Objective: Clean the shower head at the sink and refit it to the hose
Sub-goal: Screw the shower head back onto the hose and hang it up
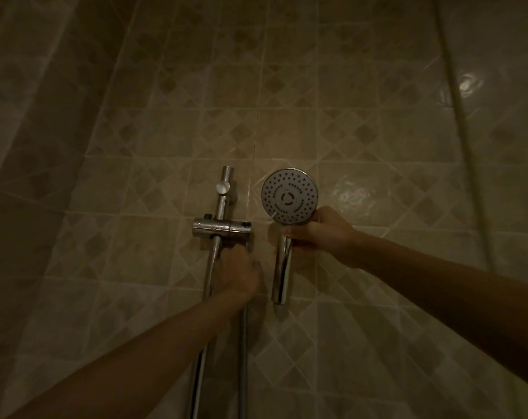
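A chrome shower head (289,195) with a round grey spray face and a long handle is held upright in front of the tiled wall. My right hand (318,234) grips the top of its handle, just under the face. The handle's lower end hangs free with no hose on it. My left hand (235,275) is closed below the chrome slider bracket (222,228), around the top end of the hose (243,358), which drops straight down beside the rail. The hose end itself is hidden inside my fist.
A vertical chrome rail (223,204) with a white wall mount stands left of the shower head. Beige patterned wall tiles (377,140) fill the background. A translucent shower curtain (30,116) hangs at the left. The light is dim.
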A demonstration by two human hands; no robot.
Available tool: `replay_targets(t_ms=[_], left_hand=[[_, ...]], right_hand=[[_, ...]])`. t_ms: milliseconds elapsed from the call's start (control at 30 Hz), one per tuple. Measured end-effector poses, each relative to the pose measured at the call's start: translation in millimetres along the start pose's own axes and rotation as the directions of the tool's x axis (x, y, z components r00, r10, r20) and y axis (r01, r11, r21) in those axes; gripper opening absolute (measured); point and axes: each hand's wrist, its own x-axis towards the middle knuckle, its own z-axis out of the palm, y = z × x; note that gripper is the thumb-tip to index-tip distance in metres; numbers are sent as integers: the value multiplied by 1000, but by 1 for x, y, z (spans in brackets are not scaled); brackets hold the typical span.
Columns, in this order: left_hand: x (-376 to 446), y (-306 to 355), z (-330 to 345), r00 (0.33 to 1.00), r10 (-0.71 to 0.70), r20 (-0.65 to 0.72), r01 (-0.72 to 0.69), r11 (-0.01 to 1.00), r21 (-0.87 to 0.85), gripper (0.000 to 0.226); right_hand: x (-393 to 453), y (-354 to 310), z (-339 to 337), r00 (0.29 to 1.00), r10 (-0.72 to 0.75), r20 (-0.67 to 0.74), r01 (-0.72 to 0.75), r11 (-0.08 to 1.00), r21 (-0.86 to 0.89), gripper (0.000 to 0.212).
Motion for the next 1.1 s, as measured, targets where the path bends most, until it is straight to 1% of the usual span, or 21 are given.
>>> replay_targets(t_ms=[67,133,233,333,400,467,567,633,667,700,767,833,967,1033,1100], left_hand=[[-4,11,8,985,-150,-83,143,986,-80,29],[-4,18,15,951,-281,-126,247,940,-233,33],[0,23,21,913,-389,-121,297,839,-455,39],[7,21,24,856,-506,-108,348,718,-602,27],[10,19,27,839,-538,-78,361,658,-661,21],[14,19,30,828,-561,-27,374,587,-718,20],[22,19,31,806,-588,58,356,404,-842,17],[21,22,32,805,-579,126,352,297,-888,8],[21,23,33,810,-562,168,353,237,-905,8],[20,23,34,819,-524,232,355,146,-923,8],[17,24,34,845,-393,363,374,-52,-926,13],[16,23,30,856,-305,417,387,-155,-909,8],[15,24,20,852,-231,470,414,-253,-875,8],[16,28,20,848,-170,502,446,-283,-849,31],[14,34,23,855,-75,513,483,-249,-840,45]], right_hand=[[-1,1,2,1000,-7,-7,7,1000,0,10],[-2,4,4,1000,-14,-6,14,1000,20,8],[-5,8,5,1000,-13,4,13,1000,24,7],[-11,12,-1,1000,-23,2,23,1000,0,7],[-14,14,-7,999,-32,-9,32,999,31,9],[-18,15,-15,999,-38,-23,39,998,55,9],[-22,15,-26,998,-28,-51,32,997,70,13],[-25,17,-34,998,-22,-64,26,998,61,14],[-26,18,-38,997,-20,-75,24,998,51,14],[-27,19,-42,996,-19,-85,22,999,42,14],[-30,23,-47,995,-16,-94,20,999,43,12],[-31,27,-50,995,-6,-98,11,999,50,10],[-31,35,-50,990,21,-139,-17,999,31,6],[-30,38,-47,989,28,-147,-24,999,25,6],[-31,41,-43,990,35,-140,-31,999,33,6]])
